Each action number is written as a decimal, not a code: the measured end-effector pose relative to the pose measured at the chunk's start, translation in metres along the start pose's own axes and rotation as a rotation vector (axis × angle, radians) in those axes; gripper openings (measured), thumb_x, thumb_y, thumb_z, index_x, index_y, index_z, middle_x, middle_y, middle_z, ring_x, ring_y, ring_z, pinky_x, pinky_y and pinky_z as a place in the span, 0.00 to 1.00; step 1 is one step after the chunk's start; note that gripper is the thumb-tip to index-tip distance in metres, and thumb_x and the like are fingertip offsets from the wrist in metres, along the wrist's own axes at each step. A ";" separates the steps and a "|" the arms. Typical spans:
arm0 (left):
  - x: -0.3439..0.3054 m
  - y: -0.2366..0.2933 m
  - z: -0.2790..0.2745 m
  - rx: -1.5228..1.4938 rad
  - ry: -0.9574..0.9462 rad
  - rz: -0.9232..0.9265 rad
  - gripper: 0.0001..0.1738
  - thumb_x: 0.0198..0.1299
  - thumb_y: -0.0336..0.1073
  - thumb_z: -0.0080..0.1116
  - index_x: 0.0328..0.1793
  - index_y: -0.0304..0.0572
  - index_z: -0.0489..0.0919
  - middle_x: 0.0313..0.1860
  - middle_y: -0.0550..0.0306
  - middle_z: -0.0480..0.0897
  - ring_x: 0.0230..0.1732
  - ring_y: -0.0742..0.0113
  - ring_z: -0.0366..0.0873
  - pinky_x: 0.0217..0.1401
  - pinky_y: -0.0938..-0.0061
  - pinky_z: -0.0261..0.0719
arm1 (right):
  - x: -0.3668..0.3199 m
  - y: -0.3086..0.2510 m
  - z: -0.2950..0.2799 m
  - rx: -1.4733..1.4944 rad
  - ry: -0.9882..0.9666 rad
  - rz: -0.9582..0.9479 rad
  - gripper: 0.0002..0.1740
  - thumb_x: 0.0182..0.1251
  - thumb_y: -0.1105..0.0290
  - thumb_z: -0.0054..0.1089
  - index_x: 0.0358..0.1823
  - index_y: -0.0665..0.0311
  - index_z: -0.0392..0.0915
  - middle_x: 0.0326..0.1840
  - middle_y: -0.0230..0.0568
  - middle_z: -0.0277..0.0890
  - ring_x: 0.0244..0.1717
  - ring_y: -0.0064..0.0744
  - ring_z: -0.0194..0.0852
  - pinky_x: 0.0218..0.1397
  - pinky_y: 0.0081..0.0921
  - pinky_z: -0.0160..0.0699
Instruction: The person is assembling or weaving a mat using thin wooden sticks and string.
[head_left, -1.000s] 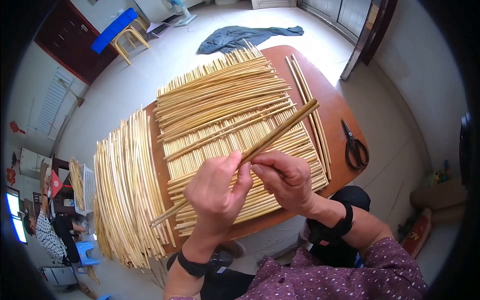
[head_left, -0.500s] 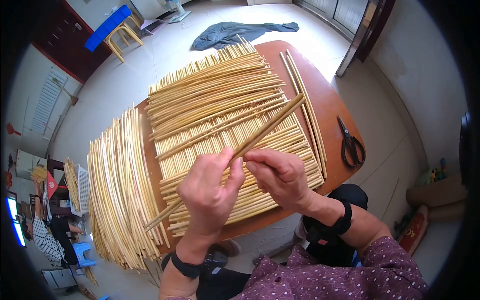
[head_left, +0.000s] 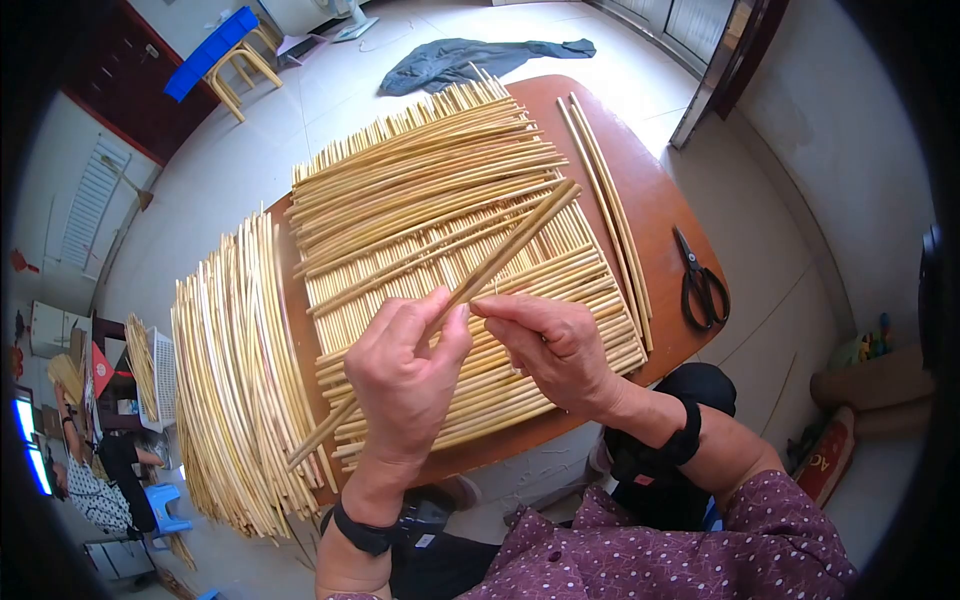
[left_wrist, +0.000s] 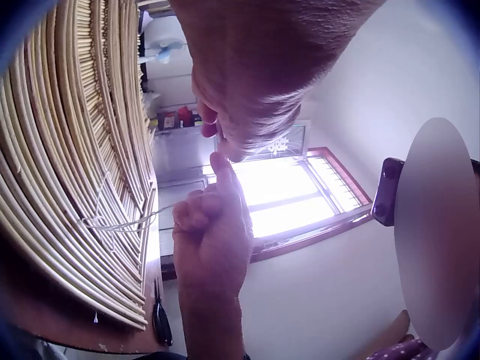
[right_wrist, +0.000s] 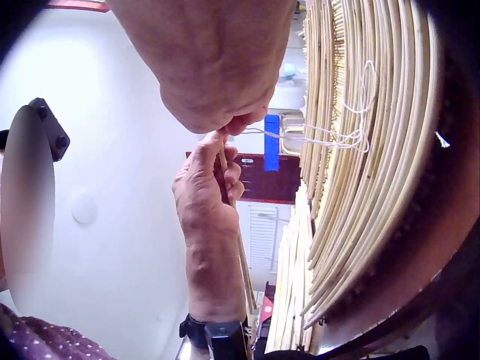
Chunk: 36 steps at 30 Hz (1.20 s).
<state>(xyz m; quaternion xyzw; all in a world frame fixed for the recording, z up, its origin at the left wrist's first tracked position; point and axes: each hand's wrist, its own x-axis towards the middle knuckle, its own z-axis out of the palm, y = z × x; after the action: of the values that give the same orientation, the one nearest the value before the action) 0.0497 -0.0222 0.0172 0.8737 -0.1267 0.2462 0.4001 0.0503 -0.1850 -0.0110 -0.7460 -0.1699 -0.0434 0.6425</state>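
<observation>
My left hand [head_left: 400, 365] grips a small bundle of slim straw-coloured stalks [head_left: 520, 238], slanting from lower left to upper right above the table. Close beside it, my right hand [head_left: 550, 345] has its thumb and forefinger together at the bundle. From those fingertips a thin white string [right_wrist: 322, 142] runs to loose loops over the stalks below, as the right wrist view shows. Under both hands lies a mat of stalks [head_left: 480, 400], rows laid crosswise on others. The left hand's curled fingers partly hide the bundle's middle.
Black-handled scissors [head_left: 703, 285] lie at the right of the brown table [head_left: 655, 190], near several separate stalks [head_left: 612, 220]. A thick pile of stalks [head_left: 235, 370] covers the left side. Another person [head_left: 100, 495] sits far left; dark cloth [head_left: 450, 65] lies on the floor beyond.
Both hands and the held bundle have moved a little left in the head view, and the bundle's upper end sits further left over the mat. The far person's arm has shifted.
</observation>
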 end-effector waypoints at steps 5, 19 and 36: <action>-0.002 0.009 0.002 0.026 -0.022 -0.036 0.11 0.53 0.26 0.69 0.44 0.35 0.85 0.30 0.52 0.83 0.24 0.68 0.80 0.25 0.74 0.76 | -0.001 0.000 -0.001 -0.011 0.029 0.035 0.09 0.68 0.75 0.61 0.47 0.69 0.81 0.38 0.50 0.83 0.37 0.40 0.85 0.39 0.27 0.81; -0.006 0.009 0.005 0.108 -0.010 0.093 0.10 0.53 0.22 0.68 0.43 0.32 0.84 0.27 0.55 0.80 0.23 0.76 0.76 0.22 0.81 0.72 | -0.005 0.003 0.004 0.152 0.060 0.207 0.08 0.71 0.70 0.60 0.45 0.67 0.81 0.20 0.34 0.72 0.20 0.17 0.70 0.23 0.21 0.69; -0.001 0.019 -0.013 0.251 0.145 0.542 0.18 0.47 0.26 0.74 0.45 0.41 0.82 0.33 0.58 0.81 0.25 0.65 0.78 0.22 0.75 0.73 | -0.005 0.004 -0.009 0.336 -0.013 -0.222 0.11 0.69 0.80 0.59 0.52 0.68 0.79 0.35 0.36 0.80 0.27 0.20 0.77 0.28 0.18 0.77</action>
<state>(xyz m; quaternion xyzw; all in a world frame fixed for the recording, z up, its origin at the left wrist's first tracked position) 0.0360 -0.0245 0.0362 0.8309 -0.2947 0.4194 0.2166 0.0481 -0.1955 -0.0151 -0.6053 -0.2602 -0.0804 0.7479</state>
